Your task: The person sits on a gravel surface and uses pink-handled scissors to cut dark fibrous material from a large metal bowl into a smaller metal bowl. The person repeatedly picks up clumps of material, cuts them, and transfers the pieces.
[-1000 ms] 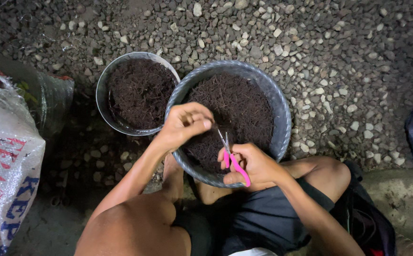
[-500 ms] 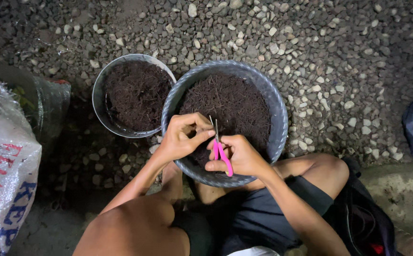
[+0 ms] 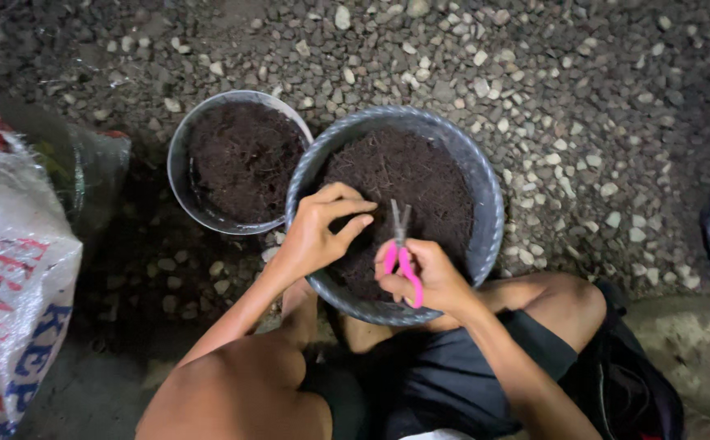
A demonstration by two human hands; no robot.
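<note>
Right hand [image 3: 432, 281] clamped on pink-handled metal scissors [image 3: 401, 253], blades up for snipping; left hand [image 3: 318, 232] pinched together, contents unclear. Both over round grey soil-filled plastic tub [image 3: 485, 187].

2 pots are sitting on the gravel ground [image 3: 583, 122]. The larger pot [image 3: 485, 195] is lying at 12 o'clock from the person's lap, with soil [image 3: 420, 175] in it. The smaller pot [image 3: 182, 155], also holding soil, is touching its rim at 10 o'clock. A sack [image 3: 13, 269] is leaning at 9 o'clock, well apart. Both hands are hovering over the larger pot's near edge, the left hand [image 3: 314, 232] just beside the right hand [image 3: 428, 277], which is gripping scissors [image 3: 401, 244] pointing toward 12 o'clock.
</note>
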